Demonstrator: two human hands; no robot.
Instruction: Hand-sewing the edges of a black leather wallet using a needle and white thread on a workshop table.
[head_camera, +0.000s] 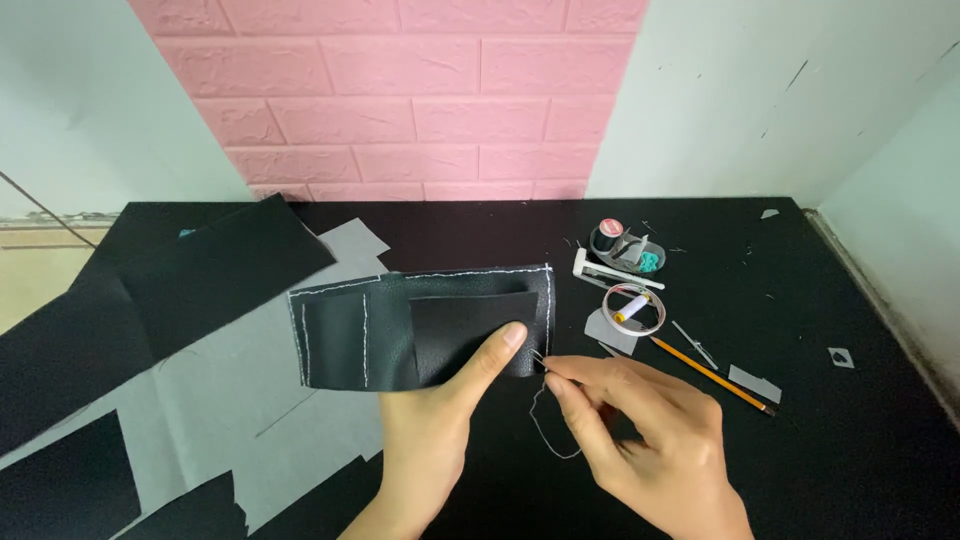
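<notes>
While your left hand (440, 420) pins the black leather wallet piece (420, 325) flat with its thumb, long axis running left-right just beyond both hands, your right hand (640, 430) pinches a needle (546, 363) at its right edge, thread (545, 425) trailing back between your hands.

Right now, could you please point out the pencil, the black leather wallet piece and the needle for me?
pencil (712, 375): head view, middle of its orange shaft.
black leather wallet piece (350, 335): head view, left stitched panel.
needle (541, 359): head view, thin metal tip beyond the right hand (640, 430) fingertips.
</notes>
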